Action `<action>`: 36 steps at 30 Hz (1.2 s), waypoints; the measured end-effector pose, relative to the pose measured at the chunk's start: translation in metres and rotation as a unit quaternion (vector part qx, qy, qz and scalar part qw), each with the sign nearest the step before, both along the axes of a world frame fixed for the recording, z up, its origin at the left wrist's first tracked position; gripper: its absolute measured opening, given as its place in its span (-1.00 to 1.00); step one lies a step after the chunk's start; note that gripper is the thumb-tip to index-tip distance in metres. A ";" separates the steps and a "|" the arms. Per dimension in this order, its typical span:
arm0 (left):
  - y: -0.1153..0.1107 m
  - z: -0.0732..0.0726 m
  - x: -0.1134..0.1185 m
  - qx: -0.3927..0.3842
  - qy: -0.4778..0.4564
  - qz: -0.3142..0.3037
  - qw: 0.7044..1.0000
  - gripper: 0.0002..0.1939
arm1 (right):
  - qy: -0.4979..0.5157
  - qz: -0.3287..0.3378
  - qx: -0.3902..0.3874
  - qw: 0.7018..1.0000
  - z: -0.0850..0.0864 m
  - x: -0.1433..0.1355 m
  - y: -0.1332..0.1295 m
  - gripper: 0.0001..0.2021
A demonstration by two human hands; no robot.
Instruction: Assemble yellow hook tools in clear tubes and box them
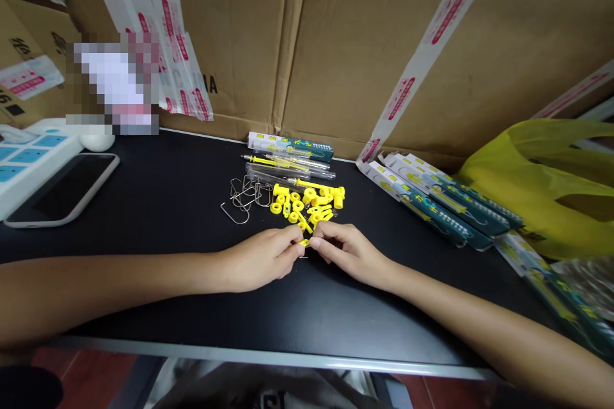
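My left hand (pixel 263 258) pinches a small yellow plastic part (pixel 304 243) over the middle of the black table. From the other side, the thumb and fingertips of my right hand (pixel 352 252) close on the same part; what else they hold is too small to make out. Just beyond my fingers lies a heap of loose yellow plastic pieces (pixel 310 195), among them rings, caps and clips, with small springs (pixel 334 212). Several bent metal wire hooks (pixel 247 198) lie to the left of the heap. Behind it rest clear plastic tubes (pixel 307 169) and yellow rods.
One printed box (pixel 290 146) lies at the back, with several more boxes (pixel 432 198) stacked at right beside a yellow plastic bag (pixel 542 185). A phone (pixel 64 188) and a power strip (pixel 41 153) occupy the left. Large taped cardboard (pixel 240 32) stands behind the table.
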State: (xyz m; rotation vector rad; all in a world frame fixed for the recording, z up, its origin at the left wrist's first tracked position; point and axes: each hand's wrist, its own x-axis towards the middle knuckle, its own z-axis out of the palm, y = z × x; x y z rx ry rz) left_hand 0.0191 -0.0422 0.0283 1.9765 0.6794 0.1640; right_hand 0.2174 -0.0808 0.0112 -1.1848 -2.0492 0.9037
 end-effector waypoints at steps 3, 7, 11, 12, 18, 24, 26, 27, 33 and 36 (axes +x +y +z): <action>-0.003 0.002 0.000 0.074 0.007 -0.005 0.997 -0.78 | 0.004 -0.004 0.009 1.000 0.000 0.000 -0.001 -0.72; -0.003 0.005 0.000 0.116 0.026 -0.022 0.993 -0.77 | 0.011 -0.007 0.029 0.999 -0.002 -0.001 -0.003 -0.73; -0.003 0.006 0.001 0.113 0.038 -0.028 0.992 -0.77 | 0.013 -0.012 0.044 0.999 -0.004 -0.003 -0.005 -0.74; -0.003 0.006 0.002 0.111 0.037 -0.027 0.993 -0.77 | 0.013 -0.017 0.046 0.999 -0.005 -0.004 -0.005 -0.73; -0.004 0.001 0.002 0.101 0.031 -0.023 0.994 -0.77 | 0.011 -0.051 0.063 0.997 -0.009 -0.007 -0.007 -0.72; -0.003 -0.003 0.002 0.061 0.004 -0.022 0.998 -0.78 | 0.006 -0.058 0.084 0.995 -0.009 -0.009 -0.007 -0.74; -0.004 -0.003 0.002 0.038 0.002 -0.018 0.999 -0.79 | 0.001 -0.057 0.092 0.994 -0.009 -0.010 -0.008 -0.75; -0.005 -0.002 0.003 0.026 0.003 -0.015 1.000 -0.79 | -0.004 -0.059 0.098 0.993 -0.009 -0.010 -0.008 -0.75; -0.009 -0.002 0.003 -0.060 0.000 -0.002 0.998 -0.80 | -0.068 -0.067 0.146 0.985 -0.012 -0.012 -0.012 -0.72; -0.009 -0.001 0.002 -0.093 -0.008 0.004 0.996 -0.80 | -0.097 -0.063 0.188 0.975 -0.014 -0.011 -0.013 -0.71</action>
